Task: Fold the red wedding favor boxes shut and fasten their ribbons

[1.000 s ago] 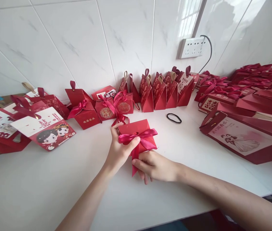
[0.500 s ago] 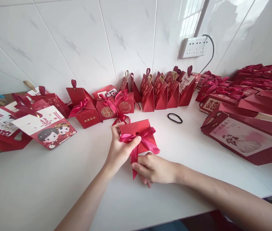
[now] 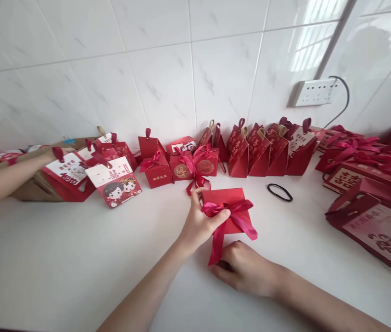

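A small red gift box [image 3: 239, 196] with a magenta ribbon bow [image 3: 242, 216] across its top sits in front of me on the white table. My left hand [image 3: 204, 219] grips the box from its left side, thumb pressed onto the bow's knot. One ribbon tail [image 3: 218, 242] hangs down toward the table's front. Closed around the lower end of that tail is my right hand [image 3: 245, 269], just below the box; its fingertips are partly hidden.
Red gift boxes [image 3: 238, 152] line the tiled wall, with more beribboned boxes [image 3: 343, 170] at right. A black elastic loop [image 3: 280, 192] lies nearby. Another person's arm [image 3: 19, 177] reaches over a brown bag [image 3: 39, 186] at left. A power strip [image 3: 314, 93] hangs on the wall.
My right hand has drawn the ribbon tail down, away from the box. My left hand keeps its hold. The view has turned left, and another person's arm now shows at the left.
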Available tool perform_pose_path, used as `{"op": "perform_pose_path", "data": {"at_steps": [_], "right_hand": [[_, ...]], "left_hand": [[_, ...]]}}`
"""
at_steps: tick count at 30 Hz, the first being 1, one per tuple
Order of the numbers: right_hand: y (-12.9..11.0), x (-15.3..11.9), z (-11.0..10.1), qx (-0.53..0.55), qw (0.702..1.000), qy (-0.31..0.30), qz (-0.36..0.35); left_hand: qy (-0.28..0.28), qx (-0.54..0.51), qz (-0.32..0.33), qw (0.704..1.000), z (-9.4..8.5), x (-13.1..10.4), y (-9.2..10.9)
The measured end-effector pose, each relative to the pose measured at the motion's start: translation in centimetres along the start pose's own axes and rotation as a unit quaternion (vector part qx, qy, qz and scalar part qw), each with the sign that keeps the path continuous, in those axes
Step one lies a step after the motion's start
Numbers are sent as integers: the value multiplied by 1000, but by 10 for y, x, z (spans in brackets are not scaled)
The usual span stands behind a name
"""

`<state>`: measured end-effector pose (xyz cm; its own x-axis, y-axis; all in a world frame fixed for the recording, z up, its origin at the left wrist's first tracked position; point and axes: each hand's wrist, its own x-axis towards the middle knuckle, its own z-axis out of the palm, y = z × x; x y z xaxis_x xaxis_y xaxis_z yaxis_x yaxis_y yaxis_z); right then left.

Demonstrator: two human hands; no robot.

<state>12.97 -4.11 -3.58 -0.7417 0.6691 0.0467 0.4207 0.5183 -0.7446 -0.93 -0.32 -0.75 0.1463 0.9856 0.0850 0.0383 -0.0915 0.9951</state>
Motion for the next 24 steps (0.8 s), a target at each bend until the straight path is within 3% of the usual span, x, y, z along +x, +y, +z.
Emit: {"op": "perform_pose_path", "data": {"at_steps": [14, 19, 22, 24], "right_hand": [[-4, 4, -3, 78, 992, -19, 97], [6, 4, -19, 232, 945, -101, 209], [18, 1, -31, 285, 927, -130, 204], [26, 0, -37, 303, 927, -100, 199]], "left_hand": [[-5, -34, -9, 999, 1, -1, -3], [19, -24, -5, 1000, -4, 2, -2], [65, -16, 1, 998, -14, 8, -1], [93, -13, 4, 996, -20, 12, -1]]}}
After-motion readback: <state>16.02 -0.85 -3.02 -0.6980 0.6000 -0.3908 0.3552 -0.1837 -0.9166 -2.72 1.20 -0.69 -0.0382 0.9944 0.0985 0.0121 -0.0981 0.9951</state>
